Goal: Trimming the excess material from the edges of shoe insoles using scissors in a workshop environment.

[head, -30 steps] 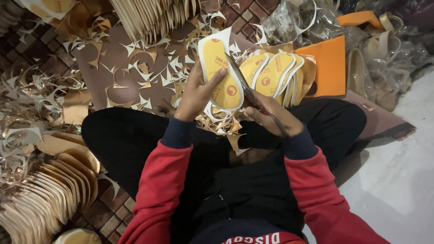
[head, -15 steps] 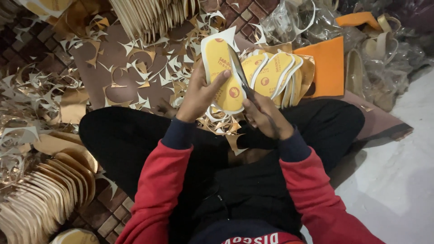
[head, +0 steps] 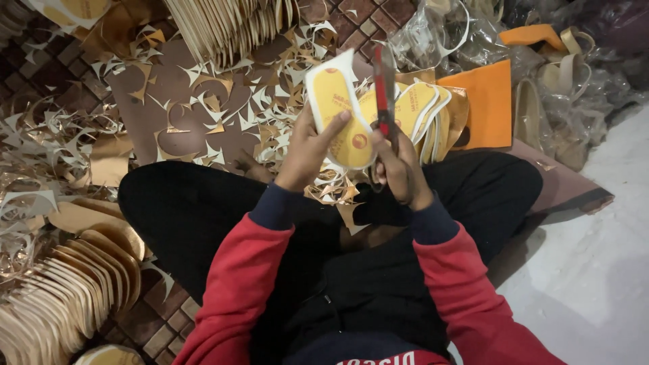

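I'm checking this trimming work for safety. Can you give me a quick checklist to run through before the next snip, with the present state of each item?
1. Left hand has a firm grip on the yellow insole: ok, thumb lies across its face.
2. Right hand holds the scissors: ok, fingers wrap the handles.
3. Blades sit at the insole's right edge: ok.
4. Left thumb is away from the blades: cannot tell, it lies close.
5. Blades open or closed: cannot tell, they are blurred.
6. More insoles to hand: ok, the stack of yellow insoles stands just behind.
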